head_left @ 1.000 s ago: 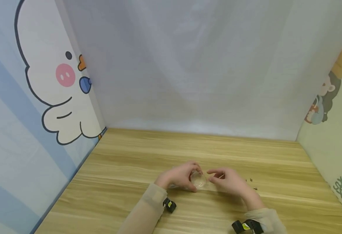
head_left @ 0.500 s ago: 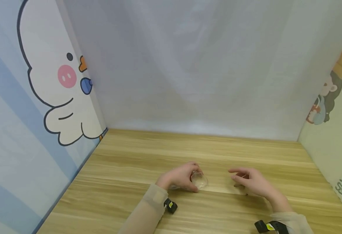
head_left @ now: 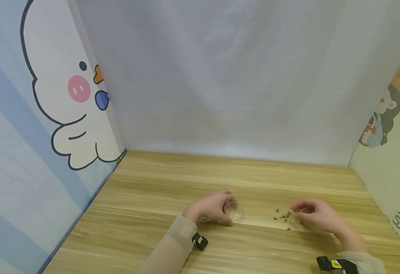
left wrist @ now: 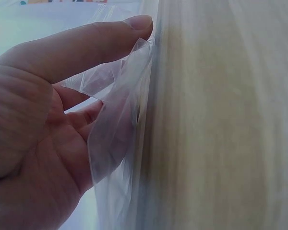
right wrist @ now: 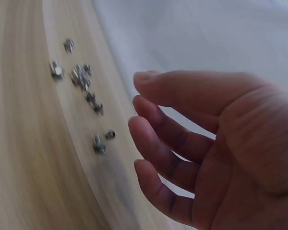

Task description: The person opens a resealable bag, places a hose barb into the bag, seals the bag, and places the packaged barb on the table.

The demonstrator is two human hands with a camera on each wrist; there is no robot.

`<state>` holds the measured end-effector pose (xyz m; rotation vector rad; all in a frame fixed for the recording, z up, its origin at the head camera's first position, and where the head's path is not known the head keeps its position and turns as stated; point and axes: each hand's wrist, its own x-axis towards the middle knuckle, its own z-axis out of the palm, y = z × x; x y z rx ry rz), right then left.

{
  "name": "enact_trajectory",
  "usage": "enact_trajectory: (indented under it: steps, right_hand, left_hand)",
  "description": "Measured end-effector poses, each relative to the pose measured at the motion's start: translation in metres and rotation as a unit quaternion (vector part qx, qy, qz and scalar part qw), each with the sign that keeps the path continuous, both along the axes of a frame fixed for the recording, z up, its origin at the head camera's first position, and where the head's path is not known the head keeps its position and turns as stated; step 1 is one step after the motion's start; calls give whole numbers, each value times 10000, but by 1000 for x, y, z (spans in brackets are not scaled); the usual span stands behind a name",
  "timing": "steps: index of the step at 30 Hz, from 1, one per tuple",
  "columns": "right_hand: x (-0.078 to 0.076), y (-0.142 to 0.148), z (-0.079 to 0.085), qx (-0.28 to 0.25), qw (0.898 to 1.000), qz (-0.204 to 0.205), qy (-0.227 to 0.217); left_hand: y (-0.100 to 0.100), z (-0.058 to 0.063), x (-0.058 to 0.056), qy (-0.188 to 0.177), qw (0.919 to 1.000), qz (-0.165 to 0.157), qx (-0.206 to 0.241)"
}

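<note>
My left hand (head_left: 211, 207) grips a clear plastic bag (head_left: 235, 212) low on the table, thumb on the near side and fingers on the far side, with its mouth spread toward the right. In the left wrist view the thin film of the bag (left wrist: 116, 115) hangs between thumb and fingers. To the right, my right hand (head_left: 319, 216) hovers with loosely bent fingers and holds nothing. Several small metal screws (head_left: 283, 217) lie scattered just left of its fingertips. The right wrist view shows these screws (right wrist: 80, 76) loose on the wood, slightly blurred.
The wood-grain table (head_left: 172, 171) ends at a pale curtain (head_left: 234, 95) behind. Printed walls flank it, a cartoon bird (head_left: 63, 87) at left and a child figure (head_left: 383, 118) at right. Black cameras (head_left: 200, 241) sit on both wrists.
My right hand has moved away from the bag's mouth to the right, past the screws, which are now more exposed. The left hand stays in place with the bag.
</note>
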<state>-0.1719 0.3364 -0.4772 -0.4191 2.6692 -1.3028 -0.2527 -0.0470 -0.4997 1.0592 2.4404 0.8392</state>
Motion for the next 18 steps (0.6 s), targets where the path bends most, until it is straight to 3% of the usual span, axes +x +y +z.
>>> enact_trajectory:
  steps: [4,10,18]
  right_hand:
    - [0,16,-6,96,9998,169,43]
    - [1,33,-15,53,9991,291,-296]
    - [-1,35,-18,129,9976,512,-446]
  left_hand:
    - [0,-1,-1,-46,10000,42,6]
    - [0,-4,0,-41,10000,71,-6]
    - [-1,-4,0,-213,9994,186,187]
